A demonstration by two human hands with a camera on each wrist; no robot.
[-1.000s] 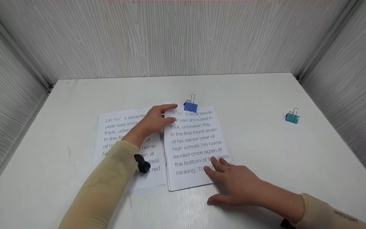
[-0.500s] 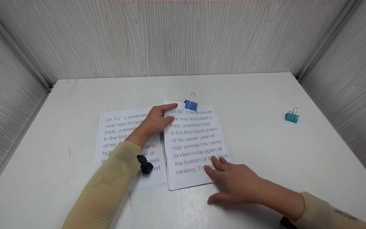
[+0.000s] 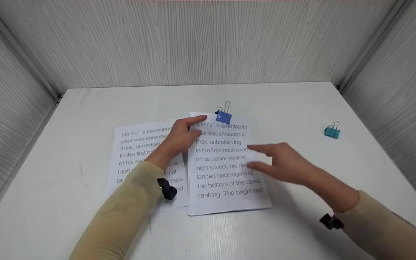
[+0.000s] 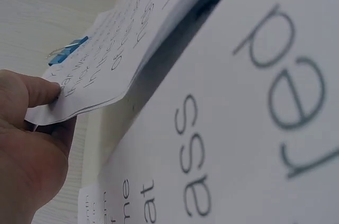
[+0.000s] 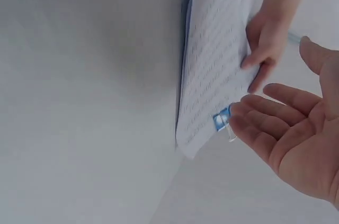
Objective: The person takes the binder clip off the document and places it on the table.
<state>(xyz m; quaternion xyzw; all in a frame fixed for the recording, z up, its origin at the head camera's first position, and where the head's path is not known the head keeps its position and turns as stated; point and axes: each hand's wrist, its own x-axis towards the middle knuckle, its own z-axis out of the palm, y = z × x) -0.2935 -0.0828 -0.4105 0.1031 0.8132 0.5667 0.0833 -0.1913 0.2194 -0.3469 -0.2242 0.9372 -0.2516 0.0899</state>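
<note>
A stack of printed sheets (image 3: pixel 226 173) lies in the middle, with a blue binder clip (image 3: pixel 224 116) on its top edge. My left hand (image 3: pixel 180 138) pinches the stack near its upper left corner. In the left wrist view the thumb (image 4: pixel 45 91) is on top, other fingers are underneath, and that edge is raised off the table. My right hand (image 3: pixel 288 163) hovers by the stack's right side, holding nothing. The right wrist view has its fingers (image 5: pixel 265 121) spread and loosely bent.
A second printed sheet or stack (image 3: pixel 125 155) lies to the left, partly under my left forearm. A teal binder clip (image 3: pixel 332 132) stands apart on the white table (image 3: pixel 294 108) at right. Grey wood-grain panels (image 3: pixel 200 43) close the back and sides.
My right hand has lifted off the stack's lower right corner and moved up along its right side. The stack and blue clip have shifted slightly up and right, with my left hand on them.
</note>
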